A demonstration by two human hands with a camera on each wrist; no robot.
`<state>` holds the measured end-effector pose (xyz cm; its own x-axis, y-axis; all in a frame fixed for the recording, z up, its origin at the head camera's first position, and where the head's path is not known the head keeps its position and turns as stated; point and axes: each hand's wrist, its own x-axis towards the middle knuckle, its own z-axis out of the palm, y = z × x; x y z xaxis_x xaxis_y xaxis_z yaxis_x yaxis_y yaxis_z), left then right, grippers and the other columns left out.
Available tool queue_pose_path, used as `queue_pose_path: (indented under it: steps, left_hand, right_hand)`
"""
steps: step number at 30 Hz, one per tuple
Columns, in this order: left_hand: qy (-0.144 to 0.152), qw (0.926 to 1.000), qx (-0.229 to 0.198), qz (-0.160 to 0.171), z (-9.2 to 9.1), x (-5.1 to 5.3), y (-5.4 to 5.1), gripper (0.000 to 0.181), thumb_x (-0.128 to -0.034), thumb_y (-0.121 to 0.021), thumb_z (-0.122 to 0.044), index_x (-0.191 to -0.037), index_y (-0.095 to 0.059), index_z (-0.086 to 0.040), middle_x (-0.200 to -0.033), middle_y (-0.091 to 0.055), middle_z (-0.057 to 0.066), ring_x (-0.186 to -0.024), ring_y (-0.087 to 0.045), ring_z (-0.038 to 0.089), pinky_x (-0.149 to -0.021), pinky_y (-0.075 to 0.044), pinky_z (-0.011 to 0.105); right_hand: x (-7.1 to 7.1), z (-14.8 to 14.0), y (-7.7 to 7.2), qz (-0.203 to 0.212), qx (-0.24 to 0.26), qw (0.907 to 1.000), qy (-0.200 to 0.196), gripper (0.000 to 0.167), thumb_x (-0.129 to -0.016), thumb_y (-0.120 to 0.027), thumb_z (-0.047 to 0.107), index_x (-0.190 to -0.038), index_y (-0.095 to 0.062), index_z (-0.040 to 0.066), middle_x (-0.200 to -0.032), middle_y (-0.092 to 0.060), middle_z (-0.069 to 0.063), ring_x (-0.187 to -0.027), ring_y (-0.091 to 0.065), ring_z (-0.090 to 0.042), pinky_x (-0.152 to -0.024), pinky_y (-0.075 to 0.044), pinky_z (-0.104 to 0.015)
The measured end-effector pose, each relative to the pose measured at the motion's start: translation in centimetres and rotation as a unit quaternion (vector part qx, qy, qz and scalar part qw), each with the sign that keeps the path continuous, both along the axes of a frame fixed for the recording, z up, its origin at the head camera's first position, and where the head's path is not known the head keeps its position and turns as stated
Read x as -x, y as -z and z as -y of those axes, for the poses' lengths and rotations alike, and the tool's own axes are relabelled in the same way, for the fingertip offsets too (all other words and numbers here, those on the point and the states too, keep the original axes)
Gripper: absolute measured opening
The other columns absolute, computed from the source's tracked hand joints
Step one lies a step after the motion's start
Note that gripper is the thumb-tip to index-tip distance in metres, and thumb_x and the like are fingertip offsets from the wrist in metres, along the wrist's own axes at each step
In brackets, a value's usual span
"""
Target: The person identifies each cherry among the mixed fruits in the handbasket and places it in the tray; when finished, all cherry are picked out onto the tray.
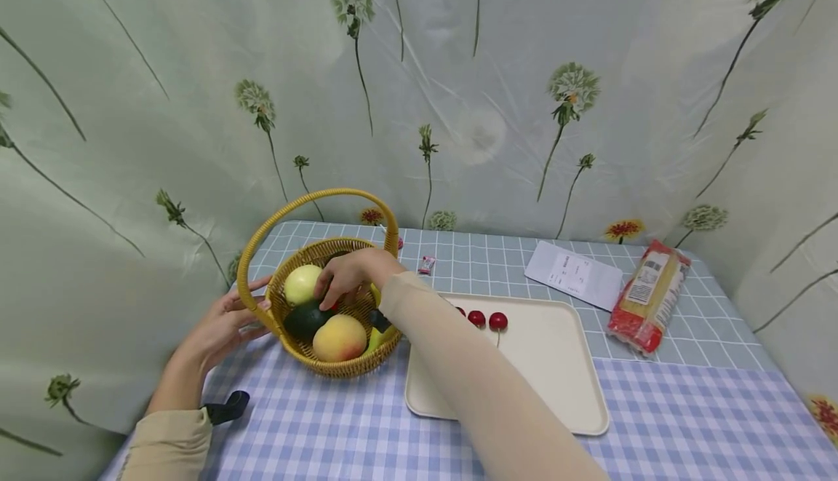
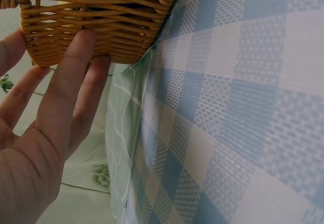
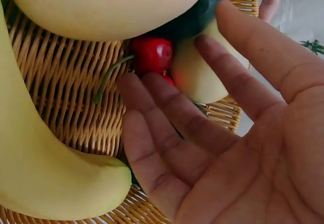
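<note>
A wicker basket [image 1: 350, 368] with a tall handle holds a pale round fruit [image 1: 302, 284], a dark green fruit [image 1: 305, 321], a peach [image 1: 340, 338] and a banana [image 3: 66, 178]. My left hand [image 1: 229, 324] touches the basket's left side with spread fingers; the left wrist view shows the fingertips [image 2: 83, 39] against the weave. Inside the basket is my right hand [image 3: 217, 122], its fingers loosely bent beside a red cherry [image 3: 152, 54] with a green stem. Another red fruit lies partly hidden behind those fingertips.
Right of the basket lies a cream tray [image 1: 550, 350] with several cherries [image 1: 498, 321], partly covered by my right forearm. Behind it are a small wrapped candy [image 1: 426, 265] and a white packet [image 1: 573, 274]. A red and yellow package [image 1: 649, 297] lies at the right.
</note>
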<state>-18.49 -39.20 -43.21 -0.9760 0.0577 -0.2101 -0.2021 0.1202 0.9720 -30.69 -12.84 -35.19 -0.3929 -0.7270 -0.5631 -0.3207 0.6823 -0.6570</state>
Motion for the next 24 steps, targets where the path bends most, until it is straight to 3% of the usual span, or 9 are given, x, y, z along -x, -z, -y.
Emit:
queue_pose_path:
  steps: [6, 13, 24]
  left_hand:
    - [-0.002, 1.0000, 0.003, -0.003, -0.06, -0.08, -0.17, 0.071, -0.1095, -0.064, -0.019, -0.171, -0.028, -0.011, -0.114, -0.072, -0.017, -0.104, -0.073, 0.005, -0.090, -0.063, 0.029]
    - [0.000, 1.0000, 0.000, -0.006, -0.06, -0.12, -0.17, 0.070, -0.1094, -0.064, -0.018, -0.170, -0.030, -0.011, -0.114, -0.071, -0.016, -0.104, -0.073, 0.006, -0.090, -0.063, 0.029]
    - [0.002, 0.9999, 0.006, -0.008, -0.02, -0.13, -0.18, 0.073, -0.1094, -0.064, -0.018, -0.171, -0.026, -0.008, -0.115, -0.072, -0.018, -0.105, -0.073, 0.005, -0.091, -0.063, 0.029]
  right_hand:
    - [-0.23, 0.07, -0.01, -0.019, -0.037, 0.9991, -0.004, 0.048, -0.106, -0.070, 0.028, -0.153, -0.061, 0.023, -0.157, -0.057, 0.001, -0.139, -0.062, -0.026, -0.119, -0.050, -0.041]
    - [-0.22, 0.05, 0.10, -0.020, -0.049, 0.9986, -0.004, 0.047, -0.106, -0.069, 0.027, -0.153, -0.061, 0.024, -0.157, -0.056, 0.003, -0.138, -0.062, -0.024, -0.119, -0.049, -0.042]
    - [-0.07, -0.32, 0.62, -0.008, -0.053, 0.9983, 0.022, 0.035, -0.104, -0.071, 0.014, -0.138, -0.070, 0.020, -0.110, -0.070, 0.005, -0.123, -0.069, -0.019, -0.111, -0.056, -0.035]
